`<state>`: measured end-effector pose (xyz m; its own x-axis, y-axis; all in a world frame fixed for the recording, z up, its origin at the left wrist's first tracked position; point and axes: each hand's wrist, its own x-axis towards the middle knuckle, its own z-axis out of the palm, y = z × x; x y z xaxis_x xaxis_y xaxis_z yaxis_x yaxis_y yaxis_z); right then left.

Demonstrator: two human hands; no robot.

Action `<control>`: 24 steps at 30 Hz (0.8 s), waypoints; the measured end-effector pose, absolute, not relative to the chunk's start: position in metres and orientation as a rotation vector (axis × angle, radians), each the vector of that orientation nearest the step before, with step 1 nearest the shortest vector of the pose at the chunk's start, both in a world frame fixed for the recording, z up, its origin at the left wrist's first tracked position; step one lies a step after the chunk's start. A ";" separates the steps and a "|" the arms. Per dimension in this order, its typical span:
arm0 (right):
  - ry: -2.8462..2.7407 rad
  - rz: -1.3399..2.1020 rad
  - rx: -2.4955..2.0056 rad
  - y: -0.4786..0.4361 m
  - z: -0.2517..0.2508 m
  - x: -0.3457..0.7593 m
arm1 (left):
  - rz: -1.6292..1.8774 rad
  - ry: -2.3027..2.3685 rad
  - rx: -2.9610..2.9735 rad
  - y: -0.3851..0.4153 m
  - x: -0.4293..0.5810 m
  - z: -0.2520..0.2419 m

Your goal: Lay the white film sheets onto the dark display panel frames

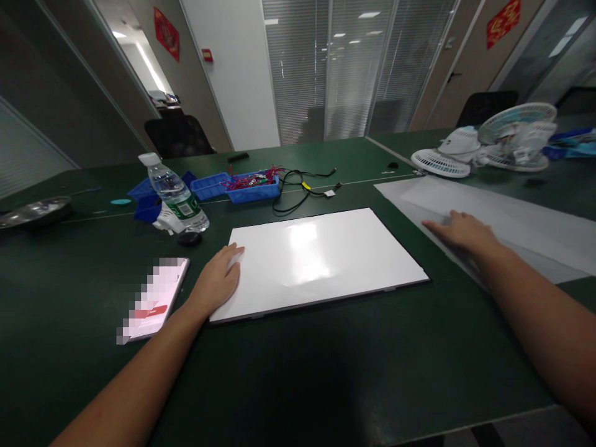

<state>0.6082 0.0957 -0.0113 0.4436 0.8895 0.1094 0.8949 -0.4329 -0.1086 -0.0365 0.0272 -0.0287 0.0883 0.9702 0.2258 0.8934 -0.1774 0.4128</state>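
A flat white panel (321,257) with a thin dark edge lies on the dark green table (298,366) in front of me. My left hand (218,280) rests on the panel's left edge, fingers flat and together, holding nothing. My right hand (459,228) lies flat with fingers stretched out on a stack of pale translucent sheets (503,220) to the right of the panel. A phone (156,298) lies just left of my left hand.
A water bottle (176,194) lies tilted at the left, beside blue trays (237,186) with coloured wires and a black cable (302,186). White fan parts (493,146) sit at the far right. A metal dish (32,212) is at the far left. Office chairs stand behind the table.
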 end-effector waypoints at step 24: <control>-1.702 -0.330 -2.201 0.081 0.009 0.560 | 0.661 1.890 2.218 0.027 -0.037 -0.030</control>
